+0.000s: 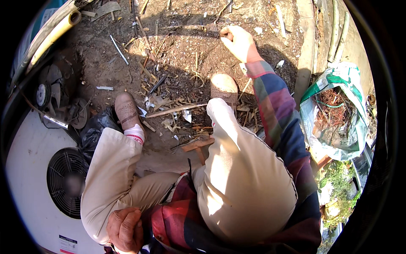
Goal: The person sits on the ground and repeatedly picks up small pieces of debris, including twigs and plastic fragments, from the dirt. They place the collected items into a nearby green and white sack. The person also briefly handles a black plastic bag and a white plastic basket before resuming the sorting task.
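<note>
My right hand reaches far forward over the littered dirt ground, its thumb and fingers curled together close to the soil. Whatever lies between those fingertips is too small and dark to name. Against my left thigh rests my left hand, fingers folded in, so its palm is hidden. A brown shoe is planted just below the right hand, and the other shoe stands further left. Between my feet lie wood splinters, white scraps and a long wooden strip.
At the right stands a green-and-white sack holding reddish wiry stuff, with green plants below it. A white unit with a round fan grille, a black plastic bag, machine parts and a bamboo pole line the left.
</note>
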